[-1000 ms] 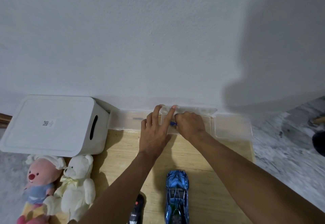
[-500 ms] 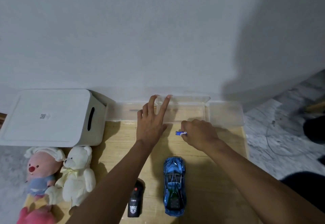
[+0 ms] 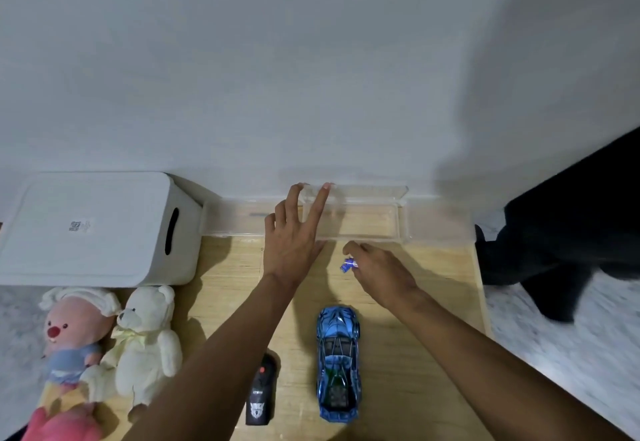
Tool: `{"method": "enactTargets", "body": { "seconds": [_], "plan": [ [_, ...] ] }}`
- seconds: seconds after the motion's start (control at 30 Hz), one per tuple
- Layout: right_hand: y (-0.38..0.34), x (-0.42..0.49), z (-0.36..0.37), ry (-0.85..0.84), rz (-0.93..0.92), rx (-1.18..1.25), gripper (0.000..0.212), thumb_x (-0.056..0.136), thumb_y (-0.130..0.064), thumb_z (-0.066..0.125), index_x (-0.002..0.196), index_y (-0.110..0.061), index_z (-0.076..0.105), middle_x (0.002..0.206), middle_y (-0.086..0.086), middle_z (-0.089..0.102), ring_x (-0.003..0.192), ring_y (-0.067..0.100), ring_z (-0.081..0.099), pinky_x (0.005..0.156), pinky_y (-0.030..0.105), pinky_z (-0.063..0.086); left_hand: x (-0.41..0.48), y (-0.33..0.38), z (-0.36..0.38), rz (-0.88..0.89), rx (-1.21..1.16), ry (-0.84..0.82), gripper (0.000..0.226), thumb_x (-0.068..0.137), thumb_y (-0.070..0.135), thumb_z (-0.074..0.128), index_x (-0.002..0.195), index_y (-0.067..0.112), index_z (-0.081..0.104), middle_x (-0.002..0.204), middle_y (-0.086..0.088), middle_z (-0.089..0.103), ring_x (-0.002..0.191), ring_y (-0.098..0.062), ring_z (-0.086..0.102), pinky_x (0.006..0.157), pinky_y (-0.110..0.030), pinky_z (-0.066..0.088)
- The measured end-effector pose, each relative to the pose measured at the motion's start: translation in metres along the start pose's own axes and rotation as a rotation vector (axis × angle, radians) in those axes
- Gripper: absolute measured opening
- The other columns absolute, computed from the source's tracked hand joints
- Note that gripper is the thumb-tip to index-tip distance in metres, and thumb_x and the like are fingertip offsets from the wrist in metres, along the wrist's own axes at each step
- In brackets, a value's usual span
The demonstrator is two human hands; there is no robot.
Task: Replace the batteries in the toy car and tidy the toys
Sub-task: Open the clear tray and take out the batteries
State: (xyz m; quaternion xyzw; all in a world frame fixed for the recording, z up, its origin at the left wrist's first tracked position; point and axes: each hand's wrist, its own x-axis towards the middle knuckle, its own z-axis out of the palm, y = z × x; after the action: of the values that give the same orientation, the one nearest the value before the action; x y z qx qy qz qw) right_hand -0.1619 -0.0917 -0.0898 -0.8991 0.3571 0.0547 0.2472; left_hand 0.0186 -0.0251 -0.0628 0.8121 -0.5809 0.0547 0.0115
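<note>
A clear plastic box (image 3: 377, 226) sits against the wall on the wooden table (image 3: 415, 336). My left hand (image 3: 294, 233) rests on the box's left end with fingers spread, two fingertips on its raised lid. My right hand (image 3: 377, 267) hovers just in front of the box, pinching small blue batteries (image 3: 348, 264). The blue toy car (image 3: 338, 361) stands upright near me, nose toward the wall. A black remote control (image 3: 259, 395) lies to its left, partly hidden by my left forearm.
A white lidded storage bin (image 3: 97, 229) stands at the back left. A pink plush (image 3: 69, 340) and a cream teddy bear (image 3: 145, 343) lie in front of it. A person's dark trouser leg (image 3: 568, 233) is at the right, beyond the table edge.
My right hand has come out of the clear box toward me with the blue batteries in its fingers. My left hand stays on the box.
</note>
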Motion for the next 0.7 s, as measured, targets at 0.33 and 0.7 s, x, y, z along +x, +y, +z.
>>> {"method": "enactTargets", "body": {
  "seconds": [0.33, 0.7],
  "plan": [
    [-0.003, -0.001, 0.002, 0.124, -0.03, -0.032, 0.028, 0.087, -0.008, 0.065, 0.113, -0.014, 0.057, 0.103, 0.004, 0.061, 0.089, 0.028, 0.062, 0.066, 0.038, 0.053, 0.0, 0.002, 0.0, -0.006, 0.004, 0.022, 0.127, 0.072, 0.055, 0.087, 0.165, 0.033, 0.003, 0.156, -0.017, 0.025, 0.109, -0.032, 0.054, 0.082, -0.043, 0.052],
    [-0.029, -0.006, -0.002, 0.139, -0.153, -0.08, 0.03, 0.091, -0.026, 0.064, 0.121, -0.023, 0.064, 0.106, 0.002, 0.062, 0.078, 0.023, 0.067, 0.062, 0.035, 0.057, 0.0, 0.003, -0.002, -0.016, 0.017, -0.024, 0.13, 0.072, 0.056, 0.087, 0.165, 0.033, 0.0, 0.158, -0.017, 0.02, 0.113, -0.032, 0.053, 0.087, -0.044, 0.052]
  ]
}}
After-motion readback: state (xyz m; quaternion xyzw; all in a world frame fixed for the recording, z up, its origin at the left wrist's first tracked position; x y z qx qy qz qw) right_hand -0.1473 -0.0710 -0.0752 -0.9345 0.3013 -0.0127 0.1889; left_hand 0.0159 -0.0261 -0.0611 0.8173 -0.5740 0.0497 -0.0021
